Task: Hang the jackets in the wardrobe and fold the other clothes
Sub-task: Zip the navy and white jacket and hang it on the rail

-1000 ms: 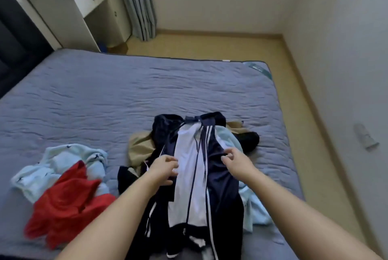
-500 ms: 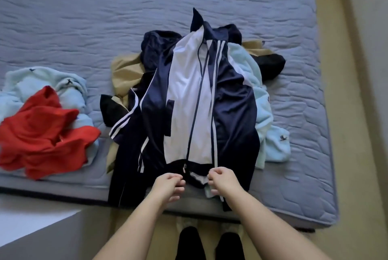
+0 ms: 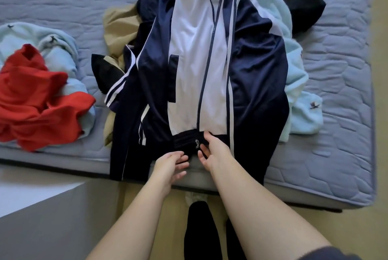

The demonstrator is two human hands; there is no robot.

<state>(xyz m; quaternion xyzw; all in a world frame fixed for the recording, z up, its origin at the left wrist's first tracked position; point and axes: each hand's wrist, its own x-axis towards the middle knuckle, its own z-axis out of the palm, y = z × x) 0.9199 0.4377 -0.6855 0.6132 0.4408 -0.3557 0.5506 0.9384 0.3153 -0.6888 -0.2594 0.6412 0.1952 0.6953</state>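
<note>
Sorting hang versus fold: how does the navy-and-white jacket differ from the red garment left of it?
The navy-and-white jacket lies spread out lengthwise, zipper up; the red garment is crumpled. The jacket has white panels and stripes; the red garment is plain. Both rest on other clothes on the bed.

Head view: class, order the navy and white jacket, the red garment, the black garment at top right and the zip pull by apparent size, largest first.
1. navy and white jacket
2. red garment, cut off by the frame edge
3. black garment, partly hidden
4. zip pull
</note>
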